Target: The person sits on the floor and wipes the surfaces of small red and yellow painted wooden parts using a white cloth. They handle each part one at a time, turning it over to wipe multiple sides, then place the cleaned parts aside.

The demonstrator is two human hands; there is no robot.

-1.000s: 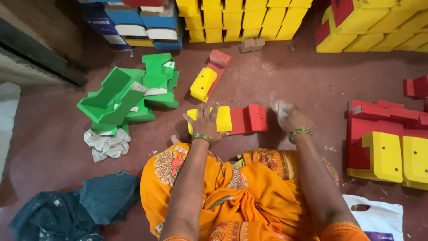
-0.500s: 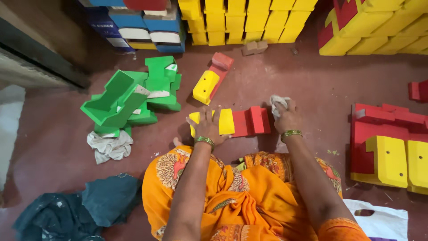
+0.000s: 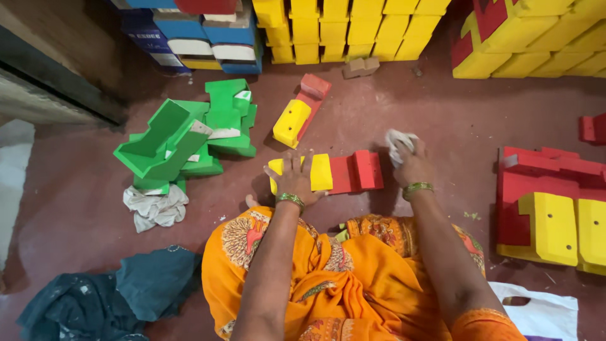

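Dark red floor [image 3: 442, 126], dusty, person seated on it in orange patterned cloth [image 3: 353, 284], viewed from above. Far wall lined with a long stack of yellow blocks [image 3: 353, 28]; to its left, blue and white pieces [image 3: 208, 31]; to its right, a heap of yellow and red pieces [image 3: 536, 38]. Right side of floor: a large red and yellow assembly [image 3: 555, 208] lying flat, well apart from the hands; a white plastic bag [image 3: 543, 309] near the right elbow. Left side: a tumbled pile of green pieces [image 3: 183, 136], a crumpled white rag [image 3: 154, 207] touching its near edge, and dark teal cloth [image 3: 120, 290] bunched further toward the person. Beyond the hands, a loose yellow and red piece [image 3: 300, 113] lies tilted on the floor, near but apart from the one being handled. Directly in front of the knees lies the yellow and red block [image 3: 344, 172], flat on the floor, yellow end left, red end right. Left hand [image 3: 295, 180] spread flat, fingers wide, pressing down on the yellow end and covering part of it. Right hand [image 3: 410, 165] closed around a small white cloth [image 3: 399, 140], just beside the block's red end; whether it touches the block cannot be told. Green bangles on both wrists.
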